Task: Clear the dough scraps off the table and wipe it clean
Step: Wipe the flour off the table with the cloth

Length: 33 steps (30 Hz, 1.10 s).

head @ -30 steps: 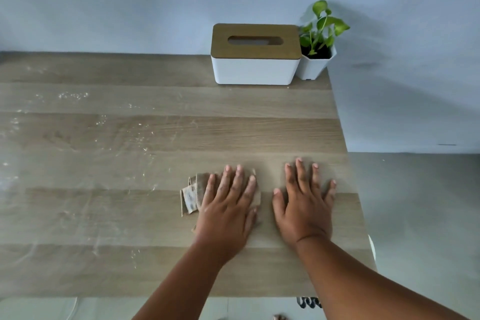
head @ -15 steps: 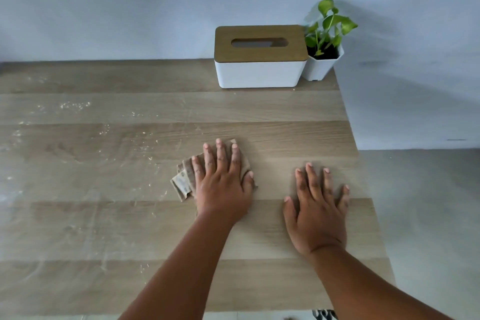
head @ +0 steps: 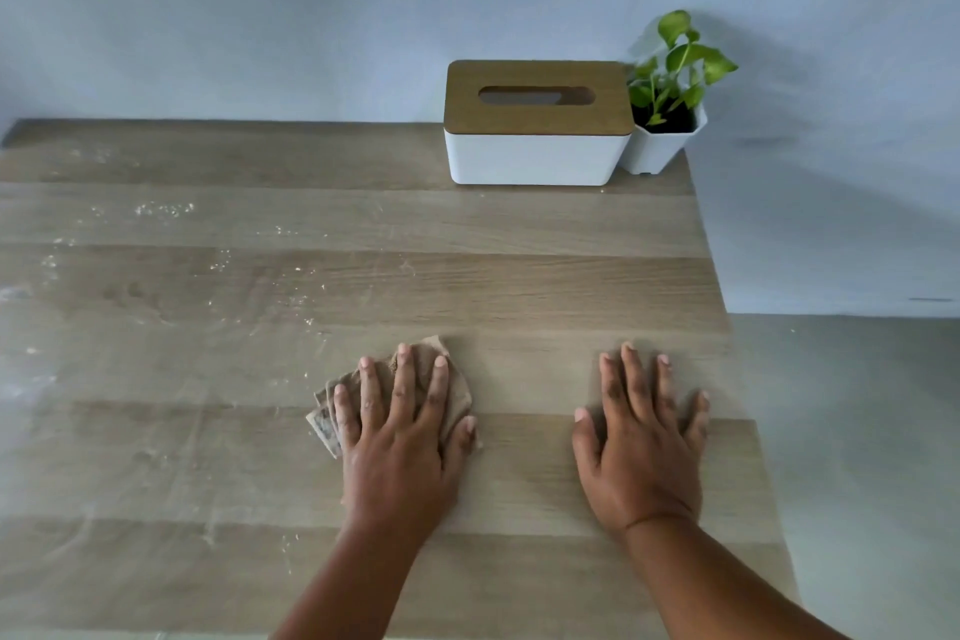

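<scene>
Pale blue wall runs behind the wooden surface (head: 519, 234), whose back edge meets it and whose right edge drops off to grey floor (head: 857, 431). One tissue box (head: 537, 122), white with a wooden lid, stands at the back near the right corner, and one small plant (head: 667, 94) in a white pot sits just beside it, touching or nearly so, right at that corner.

Two hands lie on the surface near its front. The left hand (head: 400, 437) presses flat on one crumpled brown cloth (head: 452, 379), fingers straight and slightly spread; the cloth pokes out past the fingertips and to the left of the hand. The right hand (head: 641, 442) rests flat on bare wood, fingers spread and holding nothing, close to the right edge. The two hands are apart, with a strip of wood between them.

White flour specks (head: 166, 209) and faint smears scatter over the left half of the surface, well apart from the cloth. I cannot make out any separate dough pieces to count. Between the hands and the box lies open wood.
</scene>
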### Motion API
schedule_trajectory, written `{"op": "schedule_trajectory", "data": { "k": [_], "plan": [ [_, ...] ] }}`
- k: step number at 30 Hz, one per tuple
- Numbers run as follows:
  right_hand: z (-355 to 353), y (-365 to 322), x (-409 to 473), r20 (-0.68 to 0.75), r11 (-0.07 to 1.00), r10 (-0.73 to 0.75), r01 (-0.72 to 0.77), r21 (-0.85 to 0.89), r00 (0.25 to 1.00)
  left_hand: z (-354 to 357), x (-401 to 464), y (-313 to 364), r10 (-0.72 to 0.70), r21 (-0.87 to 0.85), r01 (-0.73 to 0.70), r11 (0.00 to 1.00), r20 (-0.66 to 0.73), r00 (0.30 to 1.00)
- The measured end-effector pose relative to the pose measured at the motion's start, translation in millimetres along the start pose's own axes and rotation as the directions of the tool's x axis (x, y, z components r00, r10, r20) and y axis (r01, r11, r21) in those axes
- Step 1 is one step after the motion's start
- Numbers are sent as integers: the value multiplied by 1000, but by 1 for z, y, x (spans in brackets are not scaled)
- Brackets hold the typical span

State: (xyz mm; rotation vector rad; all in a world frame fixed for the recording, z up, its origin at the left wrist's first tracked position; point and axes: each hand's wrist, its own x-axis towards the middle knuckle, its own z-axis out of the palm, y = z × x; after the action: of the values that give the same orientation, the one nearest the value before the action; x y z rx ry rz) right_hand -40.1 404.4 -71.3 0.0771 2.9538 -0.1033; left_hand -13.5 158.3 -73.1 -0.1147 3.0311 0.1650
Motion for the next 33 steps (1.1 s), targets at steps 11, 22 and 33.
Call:
{"op": "schedule_trajectory", "data": {
  "k": [11, 22, 33],
  "plan": [
    [-3, 0, 0, 16, 1000, -1, 1, 13, 1000, -14, 148, 30, 124, 6, -124, 992, 19, 992],
    [-2, 0, -1, -7, 1000, -4, 4, 8, 1000, -22, 141, -26, 175, -6, -175, 984, 12, 984],
    [1, 2, 0, -40, 999, -12, 13, 31, 999, -29, 211, -16, -43, -3, 43, 999, 81, 996]
  ]
}}
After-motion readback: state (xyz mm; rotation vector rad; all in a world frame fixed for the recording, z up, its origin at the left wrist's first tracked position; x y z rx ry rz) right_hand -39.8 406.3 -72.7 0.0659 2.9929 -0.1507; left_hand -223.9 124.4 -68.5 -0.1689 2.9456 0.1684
